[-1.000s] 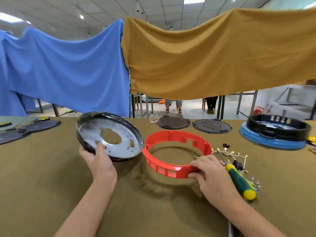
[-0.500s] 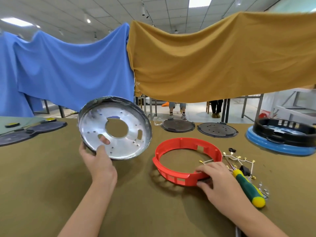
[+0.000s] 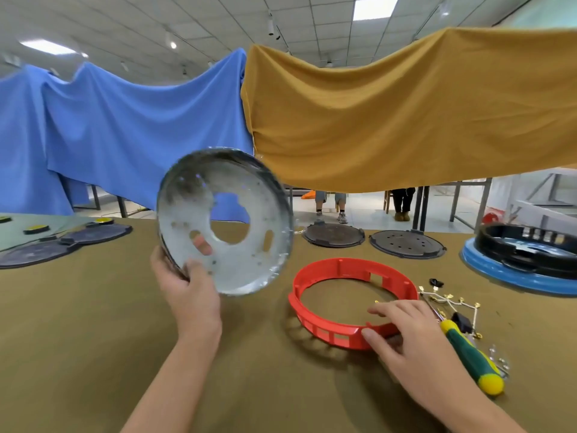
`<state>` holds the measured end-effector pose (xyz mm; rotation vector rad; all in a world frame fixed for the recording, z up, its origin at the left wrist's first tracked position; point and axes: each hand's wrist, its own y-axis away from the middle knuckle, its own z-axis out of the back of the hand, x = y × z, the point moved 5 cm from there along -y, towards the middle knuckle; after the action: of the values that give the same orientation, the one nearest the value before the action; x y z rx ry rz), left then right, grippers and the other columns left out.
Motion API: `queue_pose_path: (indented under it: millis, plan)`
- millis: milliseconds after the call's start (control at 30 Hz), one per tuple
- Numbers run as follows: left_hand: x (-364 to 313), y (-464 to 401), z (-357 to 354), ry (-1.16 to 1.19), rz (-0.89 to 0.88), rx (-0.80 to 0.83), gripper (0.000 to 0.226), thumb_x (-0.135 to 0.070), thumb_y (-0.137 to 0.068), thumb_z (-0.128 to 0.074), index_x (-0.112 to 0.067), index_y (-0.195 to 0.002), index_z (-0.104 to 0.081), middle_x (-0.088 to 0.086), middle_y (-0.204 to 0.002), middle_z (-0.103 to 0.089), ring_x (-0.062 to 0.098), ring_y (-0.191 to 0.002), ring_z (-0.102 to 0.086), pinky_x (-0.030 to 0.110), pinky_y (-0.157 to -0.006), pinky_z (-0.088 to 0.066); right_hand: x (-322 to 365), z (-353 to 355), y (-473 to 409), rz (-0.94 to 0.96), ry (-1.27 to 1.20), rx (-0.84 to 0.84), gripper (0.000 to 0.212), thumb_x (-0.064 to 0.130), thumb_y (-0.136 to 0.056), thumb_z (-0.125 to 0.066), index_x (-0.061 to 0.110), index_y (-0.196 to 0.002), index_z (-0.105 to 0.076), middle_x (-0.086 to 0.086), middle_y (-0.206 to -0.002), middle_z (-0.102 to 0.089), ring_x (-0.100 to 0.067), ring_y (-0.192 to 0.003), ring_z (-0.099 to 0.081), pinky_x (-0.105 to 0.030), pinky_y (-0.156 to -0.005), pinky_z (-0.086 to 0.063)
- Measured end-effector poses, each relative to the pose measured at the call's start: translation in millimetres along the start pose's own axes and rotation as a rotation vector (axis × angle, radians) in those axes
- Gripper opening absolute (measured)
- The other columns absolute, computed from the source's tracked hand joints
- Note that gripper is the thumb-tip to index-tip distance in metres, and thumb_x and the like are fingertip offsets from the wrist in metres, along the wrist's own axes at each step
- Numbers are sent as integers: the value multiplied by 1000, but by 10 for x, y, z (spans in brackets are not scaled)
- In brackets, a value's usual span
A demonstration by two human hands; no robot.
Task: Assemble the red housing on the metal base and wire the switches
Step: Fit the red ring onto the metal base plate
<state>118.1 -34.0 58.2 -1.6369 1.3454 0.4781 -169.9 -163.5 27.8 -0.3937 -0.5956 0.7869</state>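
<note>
Hands [image 3: 187,295] gripping metal base [image 3: 224,220], screwdriver [image 3: 471,354] beside red housing [image 3: 352,298]

Left hand [image 3: 187,292] holds metal base [image 3: 224,220] upright; right hand [image 3: 406,335] grips red housing [image 3: 352,301].

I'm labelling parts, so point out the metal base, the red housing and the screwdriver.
metal base [image 3: 249,264]: head view, flat inner face.
red housing [image 3: 327,331]: head view, near wall.
screwdriver [image 3: 468,351]: head view, green handle.

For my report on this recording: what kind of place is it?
Probably a workshop or assembly hall: a cloth-covered table carries loose parts such as a red housing and a screwdriver, cloths hang as screens, and metal-framed tables stand behind.
</note>
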Motion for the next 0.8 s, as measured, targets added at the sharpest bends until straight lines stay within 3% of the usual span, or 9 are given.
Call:
queue_pose_path:
  millis: [100, 200, 267, 333, 467, 667, 800]
  plan:
    - [-201, 50, 1, -200, -343, 98, 48, -3, -96, -41, -41, -125, -47, -30, -114, -59, -5, -107, -57, 12, -98, -42, 14, -62, -9, 24, 41, 111, 39, 49, -93, -58, 42, -131, -52, 27, -114, -48, 1, -116, -31, -14, -98, -27]
    - [-152, 123, -27, -441, -500, 214, 65, 18, -81, -44, -18, -135, -49, -3, -116, -59, 9, -103, -52, 9, -95, -36, 23, -93, -28, 20, 79, 179, 28, 44, -96, -55, 41, -124, -54, 27, -109, -52, -3, -112, -40, -19, -97, -34]
    - [-106, 209, -93, -591, -619, 339, 77, 28, -68, -47, -12, -133, -52, -1, -110, -57, 13, -98, -48, 12, -91, -34, 14, -71, -42, 3, 63, 151, 24, 35, -96, -58, 35, -120, -59, 24, -105, -56, -6, -107, -44, -22, -95, -36]
    - [-59, 257, -164, -716, -695, 451, 80, 29, -60, -50, -13, -129, -57, 3, -110, -63, 22, -98, -51, 27, -88, -37, 11, -41, -55, 2, 42, 96, 21, 24, -94, -64, 27, -115, -65, 17, -102, -61, -10, -105, -47, -28, -95, -39]
    - [6, 263, -204, -874, -711, 513, 61, 10, -62, -46, -12, -113, -69, 1, -105, -71, 30, -97, -59, 43, -85, -42, 0, 50, -51, 7, 25, -34, 22, 1, -79, -77, 13, -97, -73, 4, -88, -68, -25, -91, -56, -47, -86, -49]
    - [210, 276, -227, -979, -636, 661, 62, 20, -53, -59, -18, -101, -67, -5, -100, -67, 24, -98, -58, 30, -88, -29, -31, 175, -66, -17, 157, -181, 33, -10, -64, -84, 10, -88, -73, -3, -78, -67, -35, -80, -59, -64, -80, -50]
    - [395, 332, -238, -1084, -549, 901, 52, 0, -68, -64, -33, -107, -56, -19, -104, -54, 12, -103, -49, 28, -89, -25, -37, 235, -53, -37, 237, -261, 38, -13, -59, -85, 9, -89, -73, -3, -78, -66, -35, -80, -59, -67, -86, -46]
